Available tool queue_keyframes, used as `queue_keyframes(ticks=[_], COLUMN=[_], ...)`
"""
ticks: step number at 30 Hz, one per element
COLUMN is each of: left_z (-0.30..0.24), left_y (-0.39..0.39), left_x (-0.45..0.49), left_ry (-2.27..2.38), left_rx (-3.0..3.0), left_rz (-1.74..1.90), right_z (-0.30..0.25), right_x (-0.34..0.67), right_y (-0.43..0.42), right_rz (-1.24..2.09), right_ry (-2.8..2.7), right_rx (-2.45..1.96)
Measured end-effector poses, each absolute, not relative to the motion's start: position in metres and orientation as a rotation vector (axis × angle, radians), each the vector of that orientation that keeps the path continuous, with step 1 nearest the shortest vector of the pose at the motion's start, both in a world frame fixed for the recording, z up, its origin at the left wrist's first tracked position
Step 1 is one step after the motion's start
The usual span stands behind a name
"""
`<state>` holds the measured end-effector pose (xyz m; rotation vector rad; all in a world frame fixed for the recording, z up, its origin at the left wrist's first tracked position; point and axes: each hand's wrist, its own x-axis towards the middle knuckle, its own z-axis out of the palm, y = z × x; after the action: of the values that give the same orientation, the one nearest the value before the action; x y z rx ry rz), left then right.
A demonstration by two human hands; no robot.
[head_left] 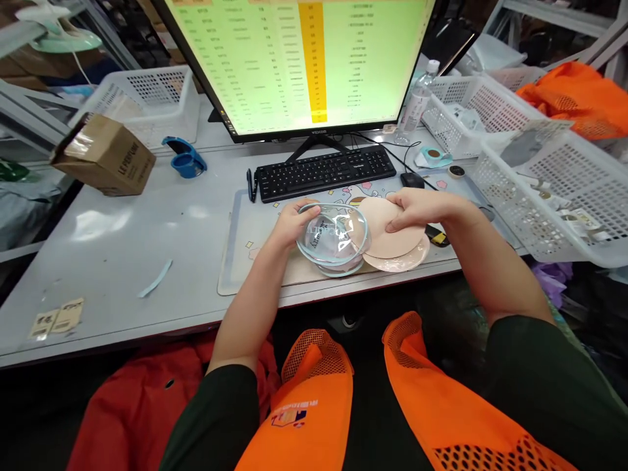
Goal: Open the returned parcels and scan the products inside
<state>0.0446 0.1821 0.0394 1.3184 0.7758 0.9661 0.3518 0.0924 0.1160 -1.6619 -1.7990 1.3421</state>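
Observation:
My left hand (pixel 294 222) is closed on the left rim of a round clear pouch (pixel 331 232) with pale blue edging and dark lettering. In my right hand (pixel 417 208) I pinch flat beige round pads (pixel 387 239), thumb on top. The lower pad has a shiny surface, perhaps a clear wrapper. The pads' left edge meets the pouch's right side; whether part of them lies inside it I cannot tell. Both things are held just above the desk mat (pixel 245 261) at the desk's front edge.
A keyboard (pixel 326 171) lies behind my hands, below a monitor (pixel 314 65). White baskets (pixel 564 190) stand at the right, near a water bottle (pixel 417 101). On the left are a cardboard box (pixel 105 157), a blue tape dispenser (pixel 186 160) and a paper strip (pixel 156 278).

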Motion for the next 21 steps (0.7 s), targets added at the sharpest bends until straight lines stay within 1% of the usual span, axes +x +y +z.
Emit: queue_keyframes(ticks=[2,4,9,13,18,19,21], left_z=[0.038,0.036,0.027,0.025,0.027,0.027,0.025], left_y=[0.184,0.187,0.193,0.195,0.194,0.193,0.192], left_x=[0.044,0.044,0.048,0.048,0.047,0.047,0.048], left_ry=[0.800,0.852,0.935,0.903,0.804,0.793,0.777], left_rx=[1.236,1.164,1.105,1.121,1.194,1.188,1.165], left_rz=[0.975,1.001,1.089,1.079,0.885,0.888,0.927], right_z=[0.114,0.111,0.103,0.090,0.070,0.066,0.058], right_x=[0.357,0.361,0.350,0.329,0.302,0.297,0.285], right_y=[0.092,0.087,0.072,0.077,0.090,0.092,0.097], right_rz=[1.406,1.371,1.193,0.929,0.842,0.768,0.512], right_ry=[-1.858,-1.922,-1.984,-1.975,-2.146,-2.163,-2.128], right_rx=[-1.652,-1.687,-1.895,-1.967,-1.641,-1.623,-1.657])
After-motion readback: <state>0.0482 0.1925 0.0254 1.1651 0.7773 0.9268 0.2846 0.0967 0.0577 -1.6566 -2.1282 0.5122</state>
